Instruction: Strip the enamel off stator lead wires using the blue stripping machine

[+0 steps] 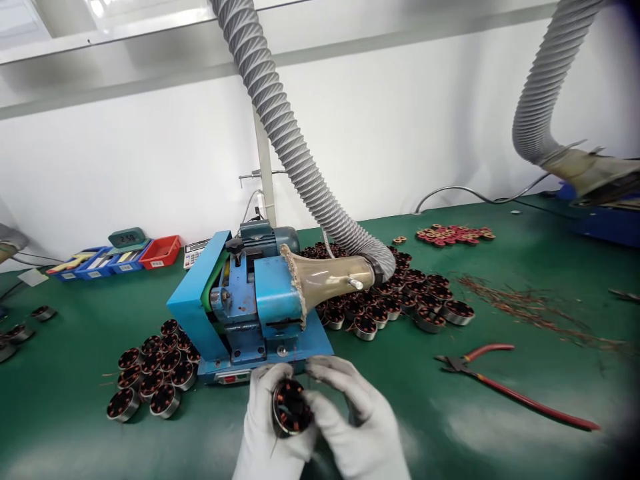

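Observation:
In front of the blue machine, my white-gloved left hand is wrapped round a motor stator. The stator is a silvery ring with dark inner faces and copper windings, tilted so that its open side faces me. A thin wire end sticks out below it. My right hand, also gloved, meets the stator's right edge with its fingers curled, gripping at the rim. Slight motion blurs those fingertips. The blue belt-driven machine stands just beyond both hands, with a translucent suction hood fixed to its front.
Stators stand in a group left of the machine and another behind and right. Red-handled cutting pliers lie at right, near loose copper wire scraps. A grey hose hangs overhead. Small bins line the wall.

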`<control>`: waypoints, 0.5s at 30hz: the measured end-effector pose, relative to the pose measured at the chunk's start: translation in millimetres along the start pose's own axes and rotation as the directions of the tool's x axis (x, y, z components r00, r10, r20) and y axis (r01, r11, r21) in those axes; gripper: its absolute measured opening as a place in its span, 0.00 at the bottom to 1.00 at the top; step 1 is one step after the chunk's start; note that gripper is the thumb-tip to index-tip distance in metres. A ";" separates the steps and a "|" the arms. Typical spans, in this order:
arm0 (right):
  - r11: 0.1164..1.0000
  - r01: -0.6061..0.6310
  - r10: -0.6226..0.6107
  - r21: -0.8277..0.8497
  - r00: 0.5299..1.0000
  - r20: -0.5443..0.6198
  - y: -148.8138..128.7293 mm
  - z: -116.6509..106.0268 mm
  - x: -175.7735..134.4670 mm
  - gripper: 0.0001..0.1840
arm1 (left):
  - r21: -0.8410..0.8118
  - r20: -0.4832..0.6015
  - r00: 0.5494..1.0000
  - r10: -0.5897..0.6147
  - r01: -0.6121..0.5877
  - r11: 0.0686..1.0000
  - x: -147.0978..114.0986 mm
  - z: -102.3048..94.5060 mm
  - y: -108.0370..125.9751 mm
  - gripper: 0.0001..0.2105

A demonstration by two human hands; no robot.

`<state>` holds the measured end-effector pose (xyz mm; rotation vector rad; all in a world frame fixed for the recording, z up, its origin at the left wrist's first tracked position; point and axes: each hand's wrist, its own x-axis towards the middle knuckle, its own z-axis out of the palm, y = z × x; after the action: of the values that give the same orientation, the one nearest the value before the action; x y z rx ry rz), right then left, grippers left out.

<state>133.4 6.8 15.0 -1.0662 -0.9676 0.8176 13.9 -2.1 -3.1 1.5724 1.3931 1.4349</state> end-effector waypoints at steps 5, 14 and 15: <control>0.884 0.187 -0.104 -0.429 0.972 0.210 19.1 24.7 0.4 0.15 | -0.300 0.059 0.960 -0.275 0.280 0.912 22.9 13.3 -21.7 0.17; 0.914 0.080 -0.006 -0.397 0.983 0.186 35.4 38.0 32.0 0.15 | -0.464 0.083 0.932 -0.352 0.349 0.814 49.0 33.2 -18.4 0.18; 0.920 0.075 -0.002 -0.386 0.983 0.186 35.5 38.1 33.1 0.15 | -0.449 0.071 0.935 -0.349 0.342 0.826 49.3 34.3 -18.5 0.18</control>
<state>107.2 59.2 -4.2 -1.3255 -1.3431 0.7124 34.4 56.6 -12.1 0.9554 1.1617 1.4145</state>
